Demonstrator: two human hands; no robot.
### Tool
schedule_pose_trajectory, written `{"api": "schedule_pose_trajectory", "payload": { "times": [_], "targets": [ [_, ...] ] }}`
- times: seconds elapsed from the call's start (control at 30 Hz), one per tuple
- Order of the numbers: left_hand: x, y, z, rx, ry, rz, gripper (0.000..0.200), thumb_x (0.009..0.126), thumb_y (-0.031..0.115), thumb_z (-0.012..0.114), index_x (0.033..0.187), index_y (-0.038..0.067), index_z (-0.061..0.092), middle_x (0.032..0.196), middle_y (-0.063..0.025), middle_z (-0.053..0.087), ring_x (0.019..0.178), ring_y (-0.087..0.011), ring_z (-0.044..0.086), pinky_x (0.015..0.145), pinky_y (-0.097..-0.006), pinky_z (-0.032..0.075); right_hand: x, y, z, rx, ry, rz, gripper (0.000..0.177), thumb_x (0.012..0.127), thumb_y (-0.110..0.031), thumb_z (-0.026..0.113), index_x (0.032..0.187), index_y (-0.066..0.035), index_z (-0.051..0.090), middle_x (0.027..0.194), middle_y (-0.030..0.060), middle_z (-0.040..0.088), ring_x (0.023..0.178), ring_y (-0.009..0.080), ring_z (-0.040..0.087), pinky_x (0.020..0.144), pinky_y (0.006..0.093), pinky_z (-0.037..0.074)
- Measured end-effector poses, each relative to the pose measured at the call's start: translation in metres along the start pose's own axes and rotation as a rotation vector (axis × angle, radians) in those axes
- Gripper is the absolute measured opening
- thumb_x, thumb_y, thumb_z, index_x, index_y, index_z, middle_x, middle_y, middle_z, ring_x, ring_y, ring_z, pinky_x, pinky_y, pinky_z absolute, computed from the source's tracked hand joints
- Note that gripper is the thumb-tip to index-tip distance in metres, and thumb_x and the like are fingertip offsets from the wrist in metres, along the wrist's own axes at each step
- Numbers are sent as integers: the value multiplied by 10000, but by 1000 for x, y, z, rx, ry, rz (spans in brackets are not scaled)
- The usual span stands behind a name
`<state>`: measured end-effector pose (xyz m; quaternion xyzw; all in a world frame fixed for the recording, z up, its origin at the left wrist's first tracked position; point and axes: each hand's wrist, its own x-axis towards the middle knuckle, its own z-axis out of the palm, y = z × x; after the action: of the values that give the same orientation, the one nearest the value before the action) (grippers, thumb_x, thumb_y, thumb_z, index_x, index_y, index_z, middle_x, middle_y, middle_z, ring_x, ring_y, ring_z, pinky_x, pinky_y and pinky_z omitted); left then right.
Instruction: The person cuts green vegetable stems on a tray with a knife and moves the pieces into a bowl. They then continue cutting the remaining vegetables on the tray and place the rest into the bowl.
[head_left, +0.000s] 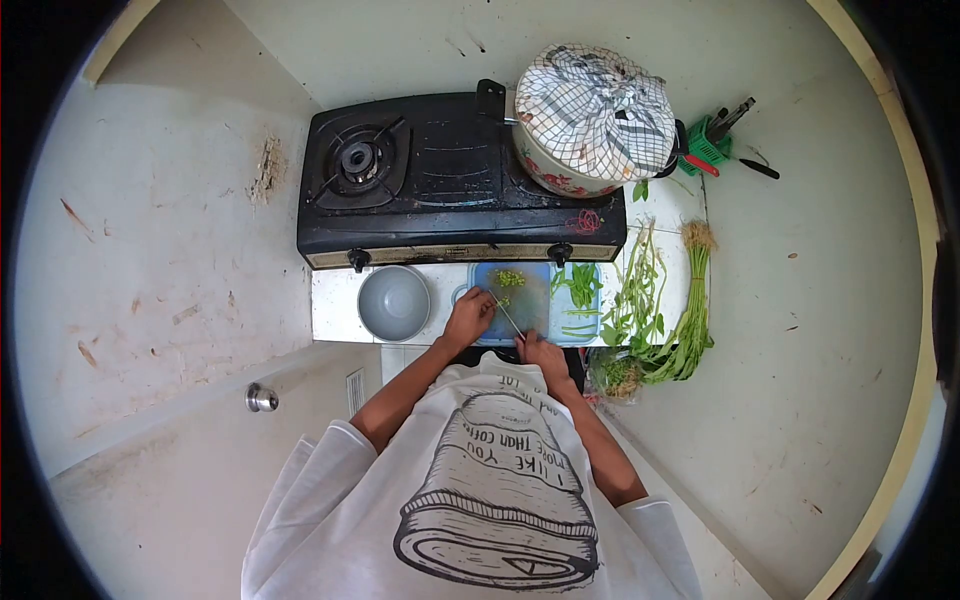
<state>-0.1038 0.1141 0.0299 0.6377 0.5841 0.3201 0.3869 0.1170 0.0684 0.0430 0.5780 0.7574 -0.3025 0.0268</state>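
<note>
My right hand (543,356) is closed around the handle of a knife (508,315). Its blade slants up and left across a blue cutting board (480,272). My left hand (470,318) is at the board's left side, its fingers drawn together by the blade's tip; whatever they hold is too small to make out. Chopped green pieces (509,278) lie in a small heap above the blade, with a few more close to my left fingers. Leafy greens (580,287) and short cut stems (578,330) rest on the right part of the board.
A grey bowl (394,304) stands left of the board. Behind is a black gas stove (455,225) bearing a cloth-covered pot (570,185). Long leafy stems (640,290) and a rooted bunch (697,290) lie right, near a bagged bunch (615,373) and green utensil basket (706,148).
</note>
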Motion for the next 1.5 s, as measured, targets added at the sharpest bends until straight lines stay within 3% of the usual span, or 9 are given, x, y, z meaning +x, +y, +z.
{"api": "schedule_pose_trajectory", "payload": {
  "times": [0.7,1.07,1.17,1.27,1.5],
  "targets": [
    [-5,2,2,50,25,-33,56,868,4,683,924,-4,673,910,-172,632,795,-360,674,718,-437,558,13,-5,7,-39,74,53,444,1062,-434,480,1065,6,543,742,289,701,705,495,715,628,590,581],
    [-7,-1,2,22,29,-34,69,868,2,676,936,-8,677,909,-185,632,812,-392,668,743,-467,558,4,-12,-1,-5,-38,61,450,1059,-437,500,1048,10,550,775,285,711,739,495,721,647,576,585],
    [-8,-2,3,27,23,-40,77,860,2,669,936,-9,667,909,-189,624,815,-397,664,746,-471,558,12,-13,7,-16,9,37,459,1062,-443,485,1046,10,553,748,283,703,712,496,716,645,584,582],
    [-11,-3,2,91,50,35,90,848,-5,685,938,-11,678,898,-154,627,742,-307,675,686,-407,568,23,-12,13,-11,48,-4,456,1062,-445,483,1045,6,554,736,274,702,703,494,717,646,587,582],
    [-12,-1,-1,-32,17,-37,107,848,-17,660,955,-13,653,896,-178,611,779,-357,663,699,-435,567,6,-12,2,-42,-24,74,452,1069,-439,472,1051,5,556,775,298,705,747,488,722,649,589,581]
  ]
}}
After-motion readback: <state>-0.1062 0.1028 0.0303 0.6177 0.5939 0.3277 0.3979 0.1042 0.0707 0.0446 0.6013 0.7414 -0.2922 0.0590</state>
